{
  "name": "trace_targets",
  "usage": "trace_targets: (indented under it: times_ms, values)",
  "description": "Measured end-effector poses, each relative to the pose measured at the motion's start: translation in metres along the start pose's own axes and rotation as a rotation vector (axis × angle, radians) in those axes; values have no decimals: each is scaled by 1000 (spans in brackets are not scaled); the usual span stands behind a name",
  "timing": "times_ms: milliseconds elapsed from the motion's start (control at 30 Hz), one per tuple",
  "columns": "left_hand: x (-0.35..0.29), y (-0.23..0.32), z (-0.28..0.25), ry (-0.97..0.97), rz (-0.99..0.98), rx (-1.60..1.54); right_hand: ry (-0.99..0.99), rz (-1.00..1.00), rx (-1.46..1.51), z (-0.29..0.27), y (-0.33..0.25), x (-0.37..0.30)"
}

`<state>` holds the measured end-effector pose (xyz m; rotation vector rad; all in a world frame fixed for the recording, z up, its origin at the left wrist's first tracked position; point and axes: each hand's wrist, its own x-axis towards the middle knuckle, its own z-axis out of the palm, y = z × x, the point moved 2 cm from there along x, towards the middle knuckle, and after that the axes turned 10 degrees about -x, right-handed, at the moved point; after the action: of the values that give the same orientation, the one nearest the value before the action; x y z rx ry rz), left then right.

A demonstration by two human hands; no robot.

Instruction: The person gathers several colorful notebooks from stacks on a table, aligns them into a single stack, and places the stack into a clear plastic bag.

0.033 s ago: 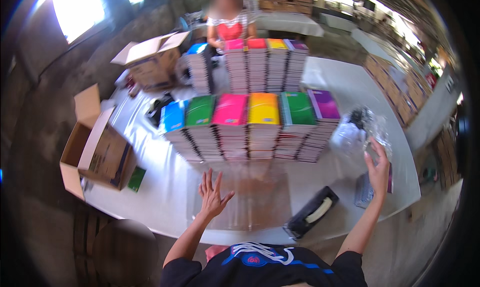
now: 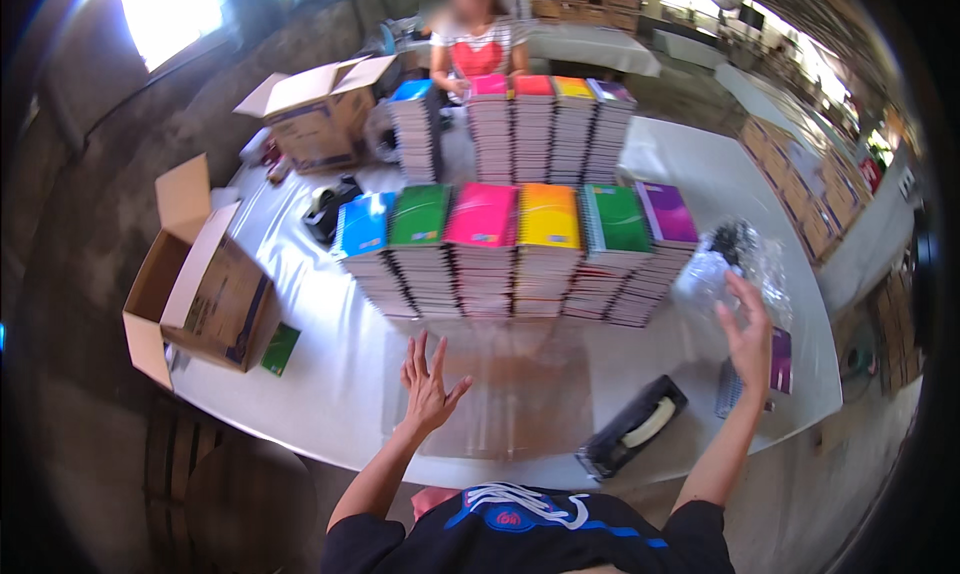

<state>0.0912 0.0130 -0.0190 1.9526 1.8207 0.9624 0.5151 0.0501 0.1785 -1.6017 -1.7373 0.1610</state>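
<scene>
The left hand (image 2: 431,392) has its fingers spread and empty over a clear plastic sheet (image 2: 520,389), which lies on the worktop (image 2: 330,404) before the notebook stacks (image 2: 545,274). The right hand (image 2: 750,342), also loosely opened, is beside crumpled clear plastic (image 2: 768,269).

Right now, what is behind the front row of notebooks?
Five more notebook stacks, and beyond them a person. Anything low directly behind the front row is covered, so I cannot tell.

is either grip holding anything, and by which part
The spread left grip holds nothing. Whether the right grip holds any of the crumpled clear plastic film near it cannot be told.
</scene>
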Motion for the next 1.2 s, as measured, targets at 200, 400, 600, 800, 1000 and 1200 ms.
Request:
trace_targets:
  times_ms: [200,400,600,800,1000,1200]
  values:
    - [8,-51,-90,442,12,-321,-314,-657,100,192,-233,43]
    - [49,-95,-158,432,-64,-634,-236,-642,-480,358,-311,79]
    - [80,-123,-181,248,8,-851,-514,-557,-408,352,-323,91]
    - [114,-91,-204,-320,-280,-2096,-117,-651,-411,309,-361,73]
    - [99,-87,-214,-411,-445,-1978,-535,-830,-167,249,-355,49]
    - [80,-87,-200,-492,-660,-2181,-525,-480,-485,305,-237,100]
